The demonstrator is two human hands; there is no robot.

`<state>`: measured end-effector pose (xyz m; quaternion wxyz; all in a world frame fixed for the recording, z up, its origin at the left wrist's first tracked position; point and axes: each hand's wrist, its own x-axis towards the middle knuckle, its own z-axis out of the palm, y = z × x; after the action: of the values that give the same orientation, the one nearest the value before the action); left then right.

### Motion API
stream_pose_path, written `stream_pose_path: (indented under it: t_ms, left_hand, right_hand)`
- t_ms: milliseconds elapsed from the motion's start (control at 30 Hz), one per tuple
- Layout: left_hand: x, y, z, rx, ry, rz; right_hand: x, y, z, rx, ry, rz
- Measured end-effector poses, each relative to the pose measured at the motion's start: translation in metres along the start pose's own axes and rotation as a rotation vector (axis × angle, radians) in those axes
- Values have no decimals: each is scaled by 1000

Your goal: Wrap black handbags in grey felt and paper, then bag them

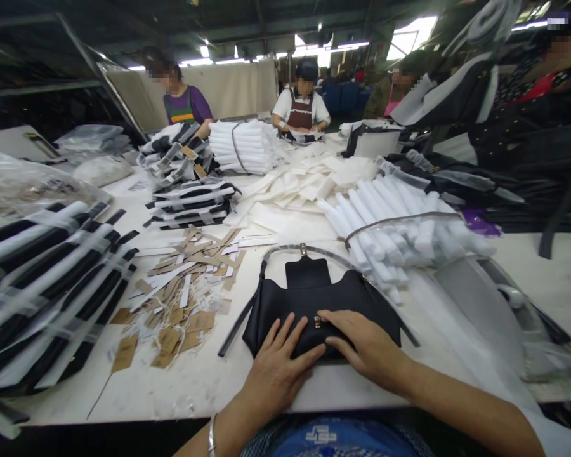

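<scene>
Bundles (33,266): black strips and white rolls, bound together with clear film, are stacked at the far left of the counter (157,397)
Tags (200,320): brown card pieces with white strings are scattered just right of the bundles
Black bag (314,301): it is laid on the counter near its front edge, with its handle (266,255) arched along the far side
Left hand (282,362): its fingers are spread over the lower front of the bag and nothing is gripped; the front panel seems to be steadied by it
Flap (308,274): it is turned away from the front, with a gold fitting (303,249) shown at its far end
Clasp (317,322): it is left uncovered on the front, between the two hands; handling of this spot is judged to be the step in hand
Right hand (368,343): its index fingertip is placed at the top of the clasp, its thumb apart and lower, with no grip formed; whether the clasp is being pressed cannot be told; for the next move, light fingertip control and a steadied panel are judged to be called for
White rolls (390,222): they are tied in a bunch beyond the bag, to the right
</scene>
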<state>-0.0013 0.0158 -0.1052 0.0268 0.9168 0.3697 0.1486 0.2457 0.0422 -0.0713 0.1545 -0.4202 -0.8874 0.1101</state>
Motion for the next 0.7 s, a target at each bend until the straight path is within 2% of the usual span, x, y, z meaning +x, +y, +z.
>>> stream_pose_path:
  t_ms: [67, 200, 300, 400, 533, 600, 667, 700]
  left_hand:
    - [-1, 0, 1, 6, 16, -4]
    - [-3, 0, 2, 18, 37, -6]
    - [-4, -1, 3, 26, 53, -11]
    - [-4, -1, 5, 30, 69, -5]
    - [-5, -2, 6, 55, 113, 19]
    - [-5, -4, 7, 82, 149, 34]
    - [-4, -6, 11, 121, 199, 51]
    - [-3, -7, 14, 145, 230, 59]
  right_hand:
    - [20, -5, -5, -69, -30, 20]
    - [54, -7, -16, -268, -176, -87]
    - [67, -7, -25, -263, -273, -135]
    - [73, -11, -27, -203, -397, -17]
    - [79, -18, -25, -183, -447, 225]
    - [88, -14, -30, -136, -524, 256]
    - [106, -4, -41, 28, -691, 236]
    - [120, 4, -46, 109, -728, 221]
